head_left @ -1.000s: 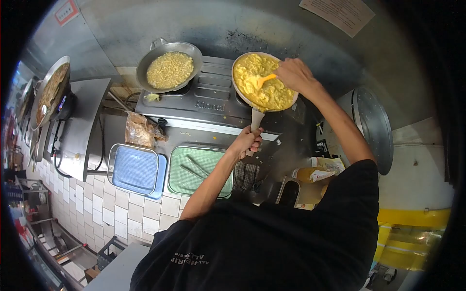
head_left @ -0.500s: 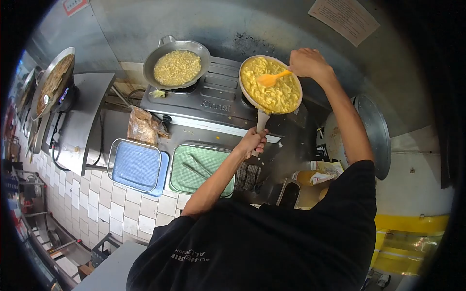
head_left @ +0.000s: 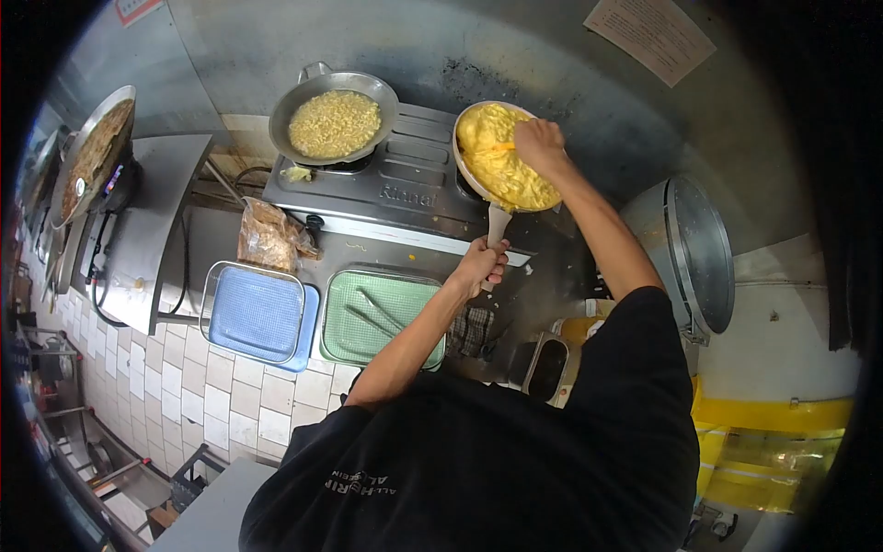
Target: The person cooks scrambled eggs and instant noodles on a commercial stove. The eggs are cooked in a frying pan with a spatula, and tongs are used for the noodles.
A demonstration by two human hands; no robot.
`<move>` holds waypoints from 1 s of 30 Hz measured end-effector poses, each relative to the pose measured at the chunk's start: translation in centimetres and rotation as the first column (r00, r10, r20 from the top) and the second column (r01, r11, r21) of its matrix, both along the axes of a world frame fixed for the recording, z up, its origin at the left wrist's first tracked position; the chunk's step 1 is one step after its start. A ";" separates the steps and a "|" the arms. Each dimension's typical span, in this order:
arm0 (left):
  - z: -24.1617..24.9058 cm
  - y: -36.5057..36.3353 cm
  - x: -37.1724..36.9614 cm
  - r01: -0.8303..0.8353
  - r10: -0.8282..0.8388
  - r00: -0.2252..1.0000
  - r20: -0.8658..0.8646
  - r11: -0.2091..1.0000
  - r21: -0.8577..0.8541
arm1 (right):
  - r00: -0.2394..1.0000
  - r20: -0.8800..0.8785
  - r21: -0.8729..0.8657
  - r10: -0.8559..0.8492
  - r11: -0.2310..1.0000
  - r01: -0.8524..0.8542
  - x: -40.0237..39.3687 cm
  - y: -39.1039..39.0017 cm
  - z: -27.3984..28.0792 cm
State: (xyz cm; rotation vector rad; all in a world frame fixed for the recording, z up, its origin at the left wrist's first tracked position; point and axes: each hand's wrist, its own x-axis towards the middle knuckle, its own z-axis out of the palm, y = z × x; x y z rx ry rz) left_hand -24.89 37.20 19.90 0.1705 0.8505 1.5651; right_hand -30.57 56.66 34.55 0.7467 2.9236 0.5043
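My left hand (head_left: 481,266) is wrapped round the pale handle of a frying pan (head_left: 498,221) on the right side of the stove. Yellow scrambled egg (head_left: 529,187) fills the pan. Over its right part, my right hand (head_left: 541,143) is closed on an orange spatula (head_left: 502,145), whose blade is mostly hidden in the egg. To the left, a metal wok (head_left: 389,109) on the other burner holds small yellow pieces in liquid.
A blue-lined tray (head_left: 256,313) and a green-lined tray (head_left: 368,317) with tongs lie at the stove's front. Left of them is a plastic bag (head_left: 269,236). A large metal pot (head_left: 694,253) stands right; another wok (head_left: 97,156) is far left.
My right hand has moved left and down over the pan, pushing the spatula into the egg. The egg has shifted. My left hand still holds the handle.
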 end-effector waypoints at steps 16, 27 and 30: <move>0.0 0.1 -0.2 0.028 -0.028 0.999 0.025 1.000 0.009 | 0.955 0.187 -0.156 0.230 0.967 -0.203 4.8 -1.2 3.6; 0.4 -0.1 -0.3 0.016 -0.016 1.000 0.004 1.000 -0.004 | 0.992 0.101 0.128 0.070 0.988 -0.083 4.0 5.1 2.7; 0.2 -0.2 -0.3 0.021 -0.022 1.000 0.016 1.000 0.015 | 0.988 0.101 -0.016 0.121 0.993 -0.120 5.7 3.2 8.7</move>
